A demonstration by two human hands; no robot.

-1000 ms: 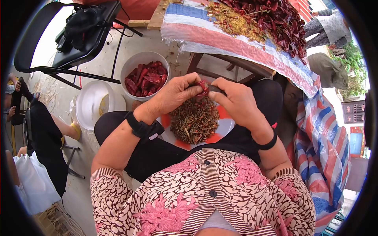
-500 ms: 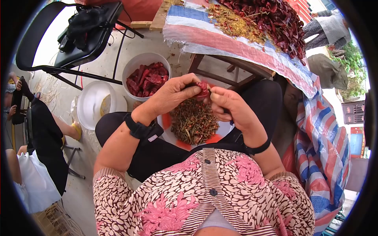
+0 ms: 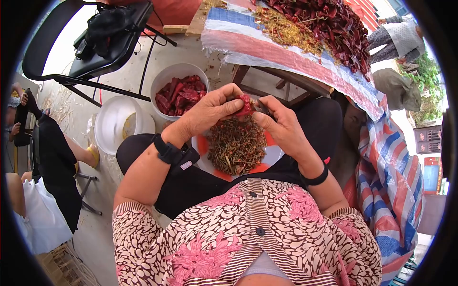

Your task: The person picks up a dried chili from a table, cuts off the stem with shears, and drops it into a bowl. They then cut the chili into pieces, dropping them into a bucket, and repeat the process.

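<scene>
A dried red chili pepper (image 3: 246, 106) is pinched between the thumb and fingers of my left hand (image 3: 218, 107), above the bowl. My right hand (image 3: 282, 123) closes its thumb and forefinger on the pepper's right end; the exact contact between the fingertips is partly hidden. Below both hands, a white and orange bowl (image 3: 275, 156) sits between my legs. It holds a heap of chili stems and bits (image 3: 236, 148). A small red bit (image 3: 327, 160) shows beside my right wristband.
A white bucket (image 3: 160, 78) of red chilies (image 3: 181, 95) stands ahead on the left, beside another white tub (image 3: 107, 126). Chilies are piled (image 3: 329, 28) on a striped sheet (image 3: 281, 59) over a table. A black chair (image 3: 100, 62) and a seated person (image 3: 55, 157) are at left.
My right hand has turned and brought its thumb and forefinger up around the pepper's right end. The pepper now shows more of its surface. A small red bit appears by my right wrist.
</scene>
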